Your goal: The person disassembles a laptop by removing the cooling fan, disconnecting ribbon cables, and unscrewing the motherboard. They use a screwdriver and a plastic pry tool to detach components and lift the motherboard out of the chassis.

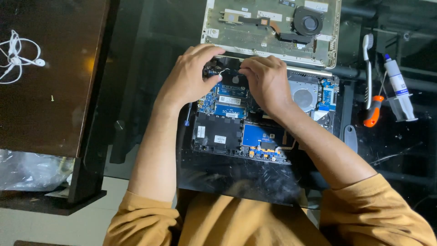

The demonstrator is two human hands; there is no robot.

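An opened laptop base [218,134] lies in front of me with its blue circuit boards and black covers exposed. My left hand [189,77] rests on its upper left corner, thumb and fingers pinched near a thin white wire [224,71]. My right hand [266,82] sits just right of it, fingertips pressed at the same spot on the board. What the fingertips hold is too small to tell. The detached silver laptop cover [255,41] with a black fan [308,22] lies just beyond the hands.
An orange-handled screwdriver [373,111], a white toothbrush [368,68] and a syringe of paste [398,89] lie on the dark glass table at right. A brown desk [50,82] with white earphones [16,57] stands at left. A blue-tipped tool [187,116] lies beside my left wrist.
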